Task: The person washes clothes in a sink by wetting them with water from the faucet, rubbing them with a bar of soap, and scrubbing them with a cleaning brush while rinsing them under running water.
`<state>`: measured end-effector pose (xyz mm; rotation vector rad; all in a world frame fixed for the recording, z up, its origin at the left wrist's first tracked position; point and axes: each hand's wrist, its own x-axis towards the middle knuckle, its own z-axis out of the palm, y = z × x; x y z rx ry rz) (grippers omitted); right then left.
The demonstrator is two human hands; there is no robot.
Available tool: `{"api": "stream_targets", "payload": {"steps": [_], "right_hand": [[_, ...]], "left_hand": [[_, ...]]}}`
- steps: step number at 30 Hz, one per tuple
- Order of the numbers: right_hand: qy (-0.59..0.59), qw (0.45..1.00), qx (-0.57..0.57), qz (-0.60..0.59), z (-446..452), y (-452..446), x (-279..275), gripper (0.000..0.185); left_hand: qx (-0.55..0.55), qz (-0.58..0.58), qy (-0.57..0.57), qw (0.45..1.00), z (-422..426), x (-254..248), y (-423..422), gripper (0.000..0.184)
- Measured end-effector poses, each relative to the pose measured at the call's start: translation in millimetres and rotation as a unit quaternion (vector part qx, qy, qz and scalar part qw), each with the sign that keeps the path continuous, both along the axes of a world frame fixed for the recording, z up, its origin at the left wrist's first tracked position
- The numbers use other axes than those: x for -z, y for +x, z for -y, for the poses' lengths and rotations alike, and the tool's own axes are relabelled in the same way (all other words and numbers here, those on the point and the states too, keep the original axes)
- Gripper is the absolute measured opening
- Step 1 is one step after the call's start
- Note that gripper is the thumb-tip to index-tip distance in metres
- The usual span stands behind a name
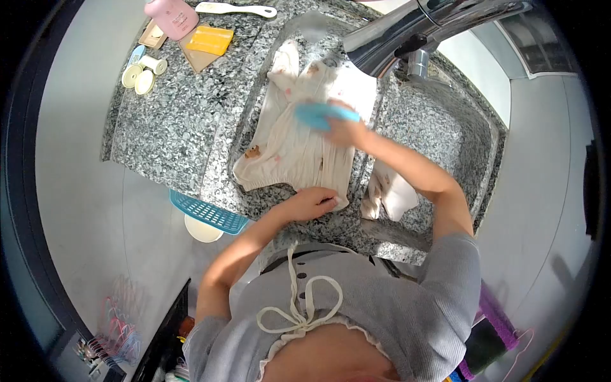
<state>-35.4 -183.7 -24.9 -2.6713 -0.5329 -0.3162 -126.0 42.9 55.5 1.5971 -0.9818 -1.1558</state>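
A cream garment (286, 143) with small brown and pink prints lies spread on the speckled stone washing surface. My right hand (347, 127) is closed around a light blue brush (323, 116), slightly blurred, over the upper right part of the cloth. At the garment's lower edge, my left hand (310, 204) has its fingers curled together on the hem, pinching the fabric near the corner.
Right of the garment is a stone basin (433, 134) holding a crumpled white cloth (396, 194). A large metal faucet (407, 35) overhangs the top. Upper left are a pink bottle (172, 18), a yellow soap bar (210, 41) and a white-handled brush (235, 9). A blue basket (210, 212) sits below the counter.
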Motion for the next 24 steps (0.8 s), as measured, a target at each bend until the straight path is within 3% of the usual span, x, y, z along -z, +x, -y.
{"api": "stream_targets", "payload": {"steps": [1, 2, 4, 6, 7, 8, 12, 15, 17, 21, 24], "right_hand": [[-0.008, 1.0, 0.009, -0.008, 12.7, 5.8, 10.4, 0.048], [-0.134, 0.966, 0.146, -0.163, 13.8, 21.7, -38.4, 0.045], [-0.057, 0.941, 0.234, -0.236, 46.4, 51.8, -38.6, 0.06], [0.018, 0.927, 0.252, -0.276, 48.6, 53.3, -59.8, 0.063], [0.056, 0.918, 0.261, -0.295, 48.6, 51.6, -66.0, 0.065], [0.11, 0.937, 0.218, -0.25, 50.1, 45.0, -61.2, 0.067], [0.079, 0.971, 0.193, -0.12, 35.6, -5.6, -99.2, 0.058], [0.075, 0.949, 0.177, -0.248, 50.8, -43.8, -158.0, 0.071], [0.03, 0.937, 0.175, -0.3, 72.4, -68.5, -195.0, 0.073], [0.072, 0.927, 0.315, -0.19, 127.9, -108.8, -225.4, 0.074], [0.144, 0.888, 0.436, 0.032, 177.2, -92.1, -216.1, 0.079]], "left_hand": [[0.007, 0.001, 0.017, 1.0, 1.6, -3.3, 2.6, 0.03], [0.014, 0.003, 0.034, 0.999, 3.9, -10.1, 7.1, 0.029], [0.034, 0.006, 0.057, 0.998, 1.6, -18.8, 4.4, 0.028], [0.057, 0.02, 0.061, 0.996, 0.5, -23.2, 6.9, 0.027], [0.018, 0.023, 0.042, 0.999, -2.9, -25.8, 7.0, 0.026], [-0.02, 0.025, 0.022, 0.999, -8.9, -28.7, 5.9, 0.026], [-0.092, 0.104, 0.018, 0.99, -30.0, -30.1, 27.7, 0.025], [-0.176, -0.005, 0.034, 0.984, -40.5, -37.2, 43.1, 0.024], [-0.202, 0.03, 0.026, 0.979, -45.4, -35.4, 50.6, 0.023], [-0.225, 0.082, 0.051, 0.97, -45.3, -39.8, 63.5, 0.021], [-0.219, 0.04, 0.082, 0.971, -40.1, -34.1, 68.5, 0.021]]}}
